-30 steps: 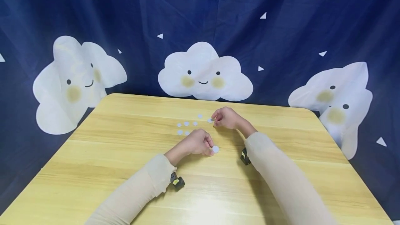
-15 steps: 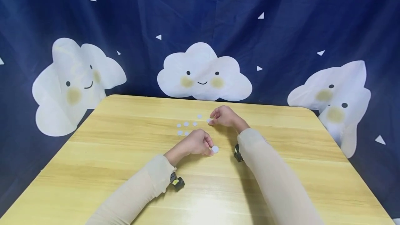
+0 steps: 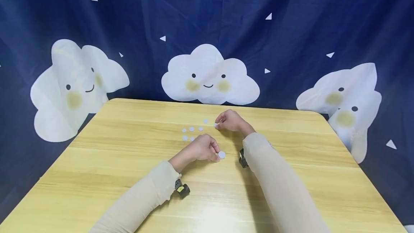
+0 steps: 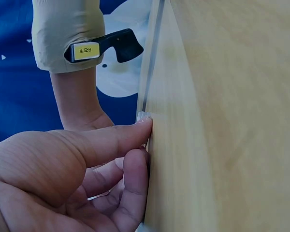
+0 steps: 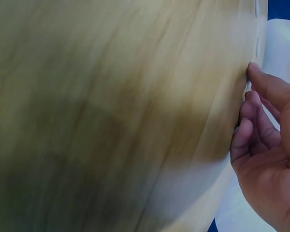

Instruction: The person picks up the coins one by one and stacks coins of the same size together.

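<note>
My left hand (image 3: 204, 147) is over the middle of the wooden table, its thumb and fingers pinching a small white round disc (image 3: 221, 155) by its left edge. In the left wrist view, pale layered edges (image 4: 143, 116) show at the thumb tip, like a short stack of discs. Farther back and to the right, my right hand (image 3: 233, 120) has thumb and forefinger at another white disc (image 3: 215, 125), partly covered by the fingertips. In the right wrist view, the fingers (image 5: 251, 108) meet close to the tabletop, and the disc barely shows between them.
Several more white discs lie flat left of the right hand, among them one at the back (image 3: 205, 121) and one at the left (image 3: 184, 130). A further disc (image 3: 192, 138) is partly behind the left hand. A blue cloud-print curtain (image 3: 207, 17) hangs behind the table (image 3: 129, 154).
My right hand has shifted slightly left, and its thumb has come down to the disc there. The left hand has stayed in place with its disc. The head view has shifted slightly.
</note>
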Demonstrator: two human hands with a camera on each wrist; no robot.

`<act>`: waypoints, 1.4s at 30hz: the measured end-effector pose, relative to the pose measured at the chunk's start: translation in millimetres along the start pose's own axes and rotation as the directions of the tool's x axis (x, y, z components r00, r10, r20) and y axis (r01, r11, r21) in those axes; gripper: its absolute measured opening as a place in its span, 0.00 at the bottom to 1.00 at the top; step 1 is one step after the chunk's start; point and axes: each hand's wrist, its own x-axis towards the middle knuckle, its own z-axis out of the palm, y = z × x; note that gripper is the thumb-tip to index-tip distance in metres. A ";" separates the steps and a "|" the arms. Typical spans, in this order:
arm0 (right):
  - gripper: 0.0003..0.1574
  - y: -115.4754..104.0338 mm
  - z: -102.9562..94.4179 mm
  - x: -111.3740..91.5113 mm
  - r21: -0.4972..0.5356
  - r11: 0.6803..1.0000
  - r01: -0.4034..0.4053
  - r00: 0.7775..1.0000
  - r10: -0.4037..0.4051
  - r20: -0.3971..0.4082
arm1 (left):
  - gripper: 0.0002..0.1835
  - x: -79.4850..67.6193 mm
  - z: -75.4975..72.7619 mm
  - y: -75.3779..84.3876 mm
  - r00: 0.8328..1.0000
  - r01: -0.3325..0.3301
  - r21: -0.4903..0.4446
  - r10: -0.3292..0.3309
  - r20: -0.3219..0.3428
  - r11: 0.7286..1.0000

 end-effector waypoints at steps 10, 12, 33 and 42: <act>0.10 -3.1 3.7 0.5 0.080 0.997 -0.020 1.000 0.020 0.008 | 0.11 -2.1 -3.1 0.3 1.000 0.004 0.002 -0.004 0.001 1.000; 0.10 -1.1 4.1 0.8 0.094 0.995 -0.017 1.000 0.017 0.003 | 0.11 -2.0 -3.3 0.7 1.000 -0.001 0.000 0.001 0.001 1.000; 0.07 2.0 -4.4 -12.8 0.135 0.985 0.109 0.994 -0.111 0.007 | 0.11 3.4 2.2 -3.3 1.000 -0.004 -0.009 0.004 0.000 1.000; 0.10 6.3 -6.7 -25.8 0.175 0.973 0.151 0.986 -0.160 0.038 | 0.11 0.9 1.2 -1.9 1.000 0.001 -0.001 -0.001 -0.005 1.000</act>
